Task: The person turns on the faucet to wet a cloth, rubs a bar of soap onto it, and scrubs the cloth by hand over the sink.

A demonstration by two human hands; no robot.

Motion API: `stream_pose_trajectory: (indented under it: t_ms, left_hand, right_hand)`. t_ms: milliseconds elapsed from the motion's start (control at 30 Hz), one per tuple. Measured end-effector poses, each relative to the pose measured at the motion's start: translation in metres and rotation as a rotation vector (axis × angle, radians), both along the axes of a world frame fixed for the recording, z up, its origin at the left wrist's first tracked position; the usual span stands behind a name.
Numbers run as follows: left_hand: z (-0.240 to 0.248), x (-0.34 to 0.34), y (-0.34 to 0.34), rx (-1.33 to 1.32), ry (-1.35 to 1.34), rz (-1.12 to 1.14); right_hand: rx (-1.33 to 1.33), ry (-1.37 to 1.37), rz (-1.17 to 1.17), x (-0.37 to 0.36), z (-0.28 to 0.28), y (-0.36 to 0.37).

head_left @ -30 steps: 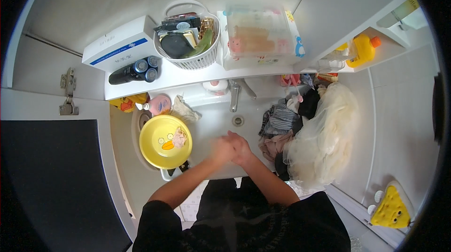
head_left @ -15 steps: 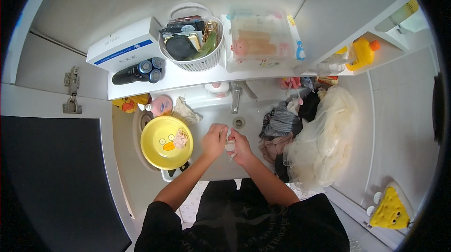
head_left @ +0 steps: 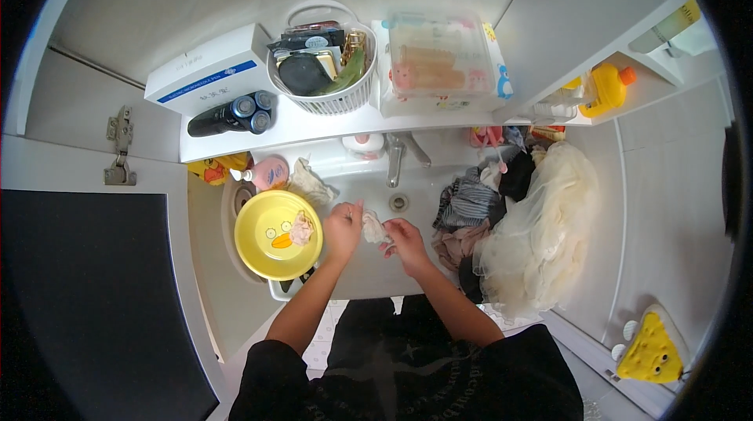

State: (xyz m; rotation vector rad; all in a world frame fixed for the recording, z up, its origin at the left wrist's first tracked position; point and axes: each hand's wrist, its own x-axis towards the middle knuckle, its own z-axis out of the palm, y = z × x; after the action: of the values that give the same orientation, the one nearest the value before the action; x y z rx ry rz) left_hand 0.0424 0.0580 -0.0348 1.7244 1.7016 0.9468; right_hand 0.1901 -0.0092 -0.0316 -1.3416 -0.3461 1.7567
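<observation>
Over the white sink [head_left: 365, 276], a small crumpled off-white cloth [head_left: 374, 228] stretches between my two hands. My left hand [head_left: 343, 228] is closed on its left end, and the fingers of my right hand [head_left: 407, 245] pinch the other end. Whether the cloth is a sock or another small garment I cannot tell. To the left stands a yellow basin [head_left: 257, 255] with a duck face, holding a crumpled pale pink cloth [head_left: 301, 231]. Behind my left hand, another off-white cloth [head_left: 310, 183] lies on the sink's edge.
Dark and striped clothes [head_left: 468, 201] and a cream tulle garment [head_left: 541, 233] are heaped on the right. The faucet [head_left: 394, 162] stands behind my hands, near a pink pump bottle [head_left: 271, 173]. Above, a shelf [head_left: 314, 132] bears a basket [head_left: 339, 105], a shaver [head_left: 231, 116] and boxes.
My hands have moved apart, left hand leftward and right hand slightly rightward. The cloth, mostly hidden between them before, now shows drawn out between them.
</observation>
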Motion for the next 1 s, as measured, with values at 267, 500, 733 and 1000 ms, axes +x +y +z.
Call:
stream_pose_trajectory:
  t_ms: [267, 500, 733, 1000]
  left_hand:
    - [0.046, 0.038, -0.046, 0.179, 0.212, -0.552]
    - [0.052, 0.047, -0.041, 0.225, 0.359, -0.520]
    - [0.016, 0.031, -0.017, 0.150, 0.418, -0.471]
    - [0.022, 0.028, -0.022, 0.160, 0.374, -0.531]
  right_hand:
    - [-0.309, 0.405, -0.401, -0.015, -0.001, 0.018]
    - [-0.248, 0.424, -0.142, -0.002, -0.048, 0.001]
    - [-0.097, 0.535, -0.082, -0.008, -0.028, -0.007]
    - [-0.041, 0.932, -0.091, -0.001, -0.046, -0.015]
